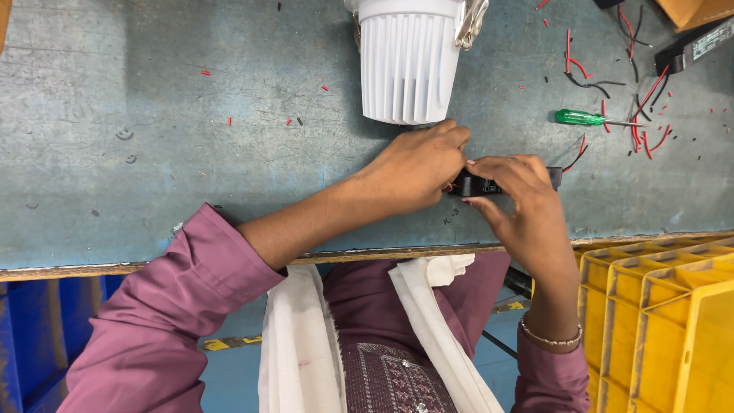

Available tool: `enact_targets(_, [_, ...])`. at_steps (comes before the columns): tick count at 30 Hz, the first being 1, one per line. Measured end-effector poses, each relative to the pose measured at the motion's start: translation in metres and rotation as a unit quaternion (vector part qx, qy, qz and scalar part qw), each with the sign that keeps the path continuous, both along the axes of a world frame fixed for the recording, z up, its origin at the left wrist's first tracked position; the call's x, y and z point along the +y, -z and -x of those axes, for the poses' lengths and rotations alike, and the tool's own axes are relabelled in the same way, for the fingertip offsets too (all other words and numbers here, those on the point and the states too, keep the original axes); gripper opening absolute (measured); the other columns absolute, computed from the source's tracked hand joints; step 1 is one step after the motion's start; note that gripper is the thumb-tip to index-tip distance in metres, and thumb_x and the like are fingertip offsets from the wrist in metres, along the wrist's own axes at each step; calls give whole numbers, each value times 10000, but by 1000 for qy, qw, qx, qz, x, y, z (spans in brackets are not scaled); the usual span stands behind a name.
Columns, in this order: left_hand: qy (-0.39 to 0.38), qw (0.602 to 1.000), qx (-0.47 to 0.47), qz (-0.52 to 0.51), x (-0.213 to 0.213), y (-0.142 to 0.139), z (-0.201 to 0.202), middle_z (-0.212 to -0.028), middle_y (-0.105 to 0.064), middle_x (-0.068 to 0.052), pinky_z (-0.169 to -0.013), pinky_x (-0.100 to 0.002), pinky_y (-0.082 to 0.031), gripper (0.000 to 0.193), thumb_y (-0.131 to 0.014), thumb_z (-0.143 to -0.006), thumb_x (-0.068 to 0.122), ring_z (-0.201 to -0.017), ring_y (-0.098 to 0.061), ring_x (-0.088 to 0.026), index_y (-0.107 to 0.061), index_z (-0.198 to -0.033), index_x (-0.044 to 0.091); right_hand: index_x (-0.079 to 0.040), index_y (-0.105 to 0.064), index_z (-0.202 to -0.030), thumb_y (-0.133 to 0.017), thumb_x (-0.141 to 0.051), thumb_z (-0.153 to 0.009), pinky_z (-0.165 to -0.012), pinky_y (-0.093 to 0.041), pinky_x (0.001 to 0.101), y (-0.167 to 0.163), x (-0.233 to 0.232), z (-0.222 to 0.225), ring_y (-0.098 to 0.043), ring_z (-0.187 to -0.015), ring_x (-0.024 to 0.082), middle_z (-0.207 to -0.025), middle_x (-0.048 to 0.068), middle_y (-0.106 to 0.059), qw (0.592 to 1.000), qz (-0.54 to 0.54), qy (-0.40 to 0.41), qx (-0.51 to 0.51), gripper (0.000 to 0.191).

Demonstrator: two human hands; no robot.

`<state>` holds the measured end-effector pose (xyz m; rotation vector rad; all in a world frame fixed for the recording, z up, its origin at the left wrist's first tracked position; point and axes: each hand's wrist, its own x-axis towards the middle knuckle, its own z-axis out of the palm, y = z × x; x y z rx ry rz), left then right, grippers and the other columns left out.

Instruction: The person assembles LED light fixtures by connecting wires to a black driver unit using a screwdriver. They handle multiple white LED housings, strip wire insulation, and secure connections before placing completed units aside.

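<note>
Both hands' grip [466, 164] around black box [482, 185]

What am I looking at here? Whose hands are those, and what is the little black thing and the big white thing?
The camera sits on a person's head and looks down, so you see that person's own two arms. The left hand and the right hand together hold a small black box, pinching it between the fingers. Just beyond it stands a big white ribbed lamp housing on a worn blue-grey workbench. To the right lie a green-handled screwdriver and scattered red and black wire pieces. Yellow plastic crates sit beside the person, lower right.
</note>
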<state>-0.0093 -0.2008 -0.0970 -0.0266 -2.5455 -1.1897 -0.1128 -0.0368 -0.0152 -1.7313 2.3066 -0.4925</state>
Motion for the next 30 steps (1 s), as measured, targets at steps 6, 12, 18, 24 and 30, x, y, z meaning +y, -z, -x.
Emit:
enact_targets(6, [3, 1000, 6, 2, 0, 0, -3, -1135, -602, -163, -871, -428, -543, 144, -740, -744, 9, -1108, -618, -339, -710, -880, -28, -70, -706, -1118, -852, -110, -719, -982, -426, 425, 1, -5, 6, -628, -1147, 266, -1172, 15, -734, 999, -47, 17, 7, 427])
enact_targets(12, [8, 999, -24, 21, 2, 2, 0, -1130, -608, -160, -886, -437, -535, 168, -732, -724, -16, -1118, -614, -344, -720, -891, -23, -92, -725, -1052, -857, -108, -695, -1005, -409, 431, 3, -11, 11, -654, -1102, 264, -1078, 34, -740, 995, -87, 34, 23, 381])
enact_targets(18, [18, 1000, -7, 23, 1, 3, 1, -1099, -624, -158, -905, -472, -512, 153, -752, -731, 23, -1103, -615, -352, -720, -878, -3, -76, -696, -1057, -862, -107, -706, -1002, -400, 437, 10, -5, 2, -647, -1107, 289, -1109, 61, -733, 998, -40, 41, 35, 389])
enact_targets(24, [20, 999, 33, -9, 4, 6, 0, -1062, -625, -176, -893, -488, -502, 355, -810, -723, 162, -1074, -608, -377, -642, -976, -22, -72, -685, -1129, -824, -44, -772, -1125, -367, 459, 28, 16, -11, -647, -1174, 259, -1186, 49, -726, 995, 70, 53, 55, 384])
enact_targets(30, [2, 995, -23, -100, 17, 9, 7, -944, -704, -173, -833, -519, -500, 430, -828, -827, 228, -951, -675, -398, -558, -1099, 35, -91, -646, -1236, -763, 39, -832, -1229, -335, 469, 71, 22, -51, -625, -1292, 278, -1246, 57, -687, 968, 200, 122, 95, 441])
